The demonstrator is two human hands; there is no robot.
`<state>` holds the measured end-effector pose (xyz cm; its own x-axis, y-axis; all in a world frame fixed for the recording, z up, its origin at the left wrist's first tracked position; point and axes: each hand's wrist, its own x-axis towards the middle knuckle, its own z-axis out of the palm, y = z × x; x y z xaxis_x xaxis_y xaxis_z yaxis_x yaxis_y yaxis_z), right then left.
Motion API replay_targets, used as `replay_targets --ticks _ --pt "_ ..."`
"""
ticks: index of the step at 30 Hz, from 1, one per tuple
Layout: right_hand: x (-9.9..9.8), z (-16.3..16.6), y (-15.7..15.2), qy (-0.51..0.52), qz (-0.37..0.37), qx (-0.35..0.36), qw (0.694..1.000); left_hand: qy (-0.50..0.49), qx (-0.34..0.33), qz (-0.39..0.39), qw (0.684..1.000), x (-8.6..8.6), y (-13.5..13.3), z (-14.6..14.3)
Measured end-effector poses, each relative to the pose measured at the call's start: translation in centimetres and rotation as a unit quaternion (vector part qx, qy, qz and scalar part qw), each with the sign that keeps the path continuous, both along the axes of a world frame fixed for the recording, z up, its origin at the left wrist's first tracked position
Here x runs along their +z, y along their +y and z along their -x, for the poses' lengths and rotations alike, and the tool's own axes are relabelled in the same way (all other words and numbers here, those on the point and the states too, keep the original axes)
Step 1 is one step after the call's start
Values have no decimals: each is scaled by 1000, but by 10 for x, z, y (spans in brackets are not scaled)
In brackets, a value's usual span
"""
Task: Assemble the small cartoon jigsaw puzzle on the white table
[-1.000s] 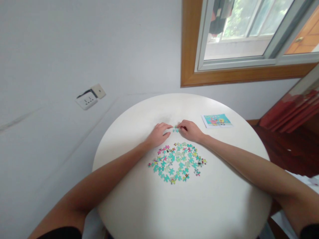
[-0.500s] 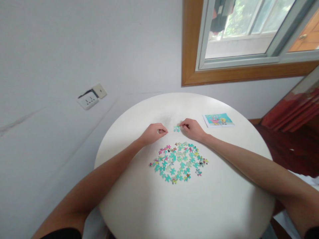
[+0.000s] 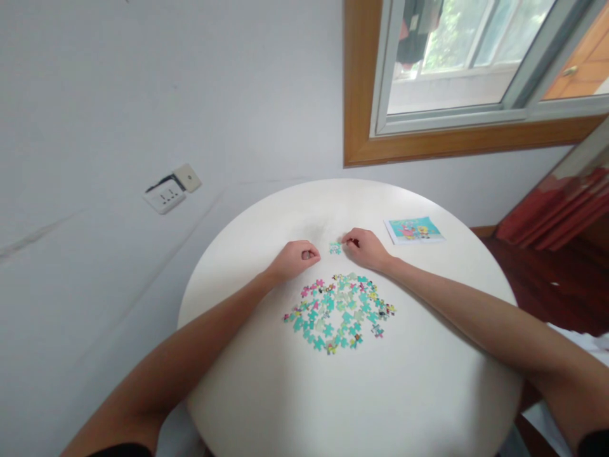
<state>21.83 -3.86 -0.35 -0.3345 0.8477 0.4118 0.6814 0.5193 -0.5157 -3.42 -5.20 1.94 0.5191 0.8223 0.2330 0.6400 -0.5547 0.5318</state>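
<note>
One small teal-and-white cardboard jigsaw patch lay just beside the fingers of the right hand, slightly farther from the left hand. Both hands' fingers were narrow; couldn't tell whether either pinched anything. Likely risk: stray right-finger brush skewing the patch.

A round white table stands by a pale wall, where a white socket sits just beside a smaller beige plate and grey scuff marks streak the paint. Through a window with a brown wooden frame show hanging clothes, blurred greenery and an orange-brown door. At the right, a red and cream curtain hangs near a dark reddish floor, with something white, too unclear to name, at the picture's edge.
</note>
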Motion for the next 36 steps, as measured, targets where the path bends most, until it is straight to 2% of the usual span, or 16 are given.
replay_targets --ticks 18,36 --pt "0 -4 7 14 47 26 998 14 3 2 1000 -1 1 0" --pt "4 -4 6 4 48 36 998 14 1 6 1000 -1 1 -1"
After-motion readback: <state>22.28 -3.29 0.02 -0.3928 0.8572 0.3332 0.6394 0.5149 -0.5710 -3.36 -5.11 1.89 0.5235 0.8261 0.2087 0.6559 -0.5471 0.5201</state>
